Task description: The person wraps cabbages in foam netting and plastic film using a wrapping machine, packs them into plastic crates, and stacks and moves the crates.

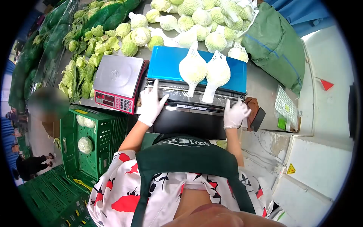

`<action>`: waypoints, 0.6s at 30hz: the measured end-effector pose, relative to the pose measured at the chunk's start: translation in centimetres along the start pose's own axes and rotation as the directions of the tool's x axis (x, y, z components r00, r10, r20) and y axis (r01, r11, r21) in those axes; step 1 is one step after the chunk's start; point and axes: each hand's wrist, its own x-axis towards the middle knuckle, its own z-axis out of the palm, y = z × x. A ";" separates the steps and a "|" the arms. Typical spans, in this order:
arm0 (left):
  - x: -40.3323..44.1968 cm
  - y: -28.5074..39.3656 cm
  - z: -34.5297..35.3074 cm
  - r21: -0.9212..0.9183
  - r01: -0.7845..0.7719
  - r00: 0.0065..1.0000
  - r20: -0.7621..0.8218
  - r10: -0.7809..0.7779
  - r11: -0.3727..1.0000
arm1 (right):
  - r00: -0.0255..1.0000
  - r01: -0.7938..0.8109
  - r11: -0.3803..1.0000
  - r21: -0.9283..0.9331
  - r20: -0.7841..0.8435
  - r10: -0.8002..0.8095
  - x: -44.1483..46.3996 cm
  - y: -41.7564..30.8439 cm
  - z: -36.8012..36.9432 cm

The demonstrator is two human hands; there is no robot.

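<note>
My left hand point(151, 104), in a white glove, rests at the left front of a flat machine with a blue top point(160, 64). Its index finger and thumb are spread, and nothing shows in it. My gloved right hand point(235, 113) is at the machine's right front corner, fingers apart and slightly bent. Between the hands, shiny clear film point(176, 94) lies along the dark front part. Two cabbages in white foam netting, one on the left point(193, 69) and one on the right point(218, 72), lie on the blue top, net ends hanging over its front edge.
A digital scale point(116, 77) stands left of the machine. Loose cabbages and leaves point(102, 47) lie behind it, netted cabbages point(200, 17) at the back. A green sack point(274, 45) leans at right. A green crate point(90, 142) holds several wrapped cabbages. A phone point(258, 119) sits right.
</note>
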 end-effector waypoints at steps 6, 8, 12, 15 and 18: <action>1.3 -1.3 3.0 -0.846 0.455 0.889 0.413 -0.199 0.279 | 0.942 -0.226 0.682 0.695 0.335 -0.030 1.3 1.1 2.2; 1.5 0.0 -2.6 -0.828 0.474 0.872 0.490 -0.028 0.300 | 0.863 -0.470 0.108 0.876 0.482 -0.150 1.2 2.3 -3.3; -0.6 -0.5 -9.3 -0.804 0.318 0.794 0.516 0.322 0.503 | 0.743 -0.646 -0.047 0.762 0.614 -0.266 -1.5 7.0 -10.5; 1.7 0.9 -15.3 -0.904 0.185 0.765 0.379 0.521 0.386 | 0.691 -0.463 -0.015 0.886 0.350 -0.632 0.6 8.2 -17.0; 6.6 1.2 -15.8 -0.797 0.033 0.948 0.216 0.234 0.603 | 0.868 -0.312 -0.142 0.939 0.221 -0.445 7.4 5.0 -18.3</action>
